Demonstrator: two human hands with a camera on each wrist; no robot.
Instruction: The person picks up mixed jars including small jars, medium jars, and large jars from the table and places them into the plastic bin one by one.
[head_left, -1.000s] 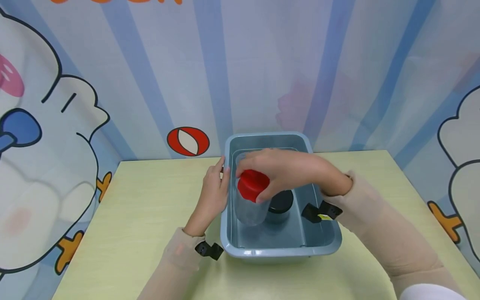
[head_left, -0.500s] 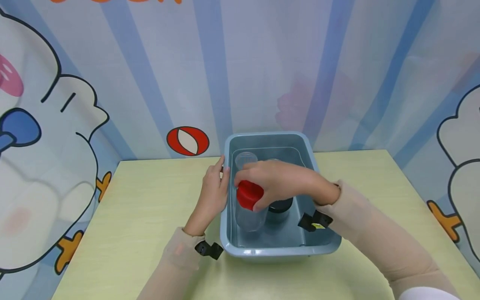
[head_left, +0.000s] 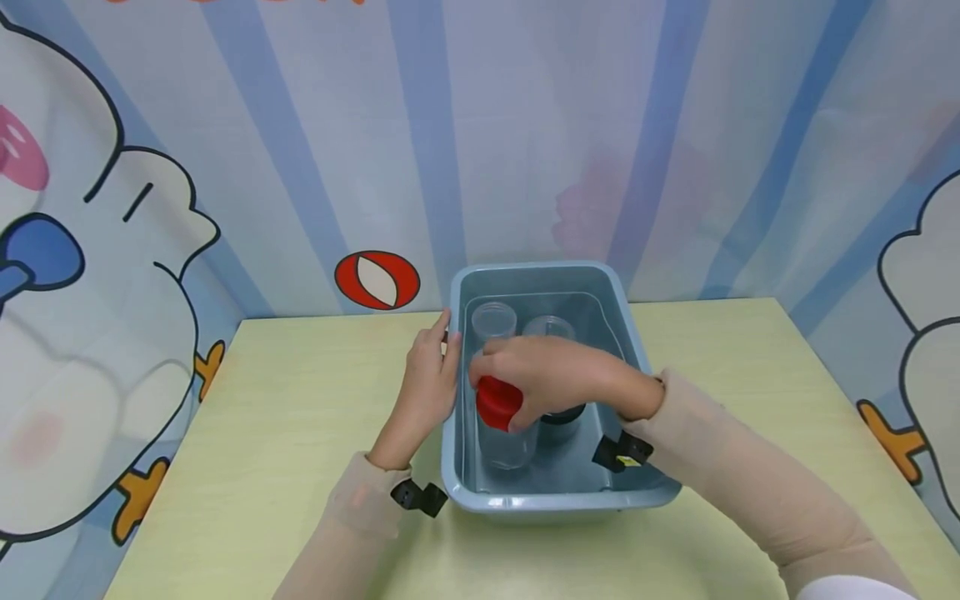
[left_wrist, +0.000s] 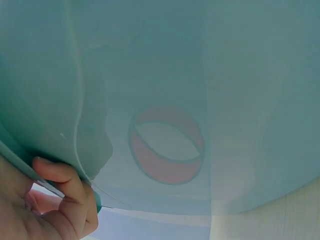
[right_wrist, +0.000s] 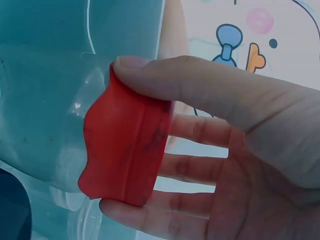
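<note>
In the head view, a clear plastic jar [head_left: 508, 450] with a red lid [head_left: 498, 405] stands inside the blue-grey plastic bin [head_left: 555, 502]. My right hand [head_left: 551, 375] grips that lid from above. The right wrist view shows my thumb and fingers round the sides of the red lid [right_wrist: 125, 145], with the clear jar body [right_wrist: 55, 115] beyond it. My left hand [head_left: 429, 375] holds the bin's left rim. Fingers of the left hand [left_wrist: 65, 200] curl round the rim in the left wrist view. A black-lidded jar [head_left: 564, 415] sits right beside the red-lidded one, partly hidden by my right hand.
Two clear containers, one at the back left [head_left: 493, 321] and one to its right [head_left: 550, 327], stand in the bin. Under the bin is a pale yellow table [head_left: 315, 417]. A cartoon-printed curtain [head_left: 510, 150] rises behind it.
My right hand has moved down and toward the near side with the red-lidded jar. Clear containers behind it have come into sight. The left hand has stayed on the rim.
</note>
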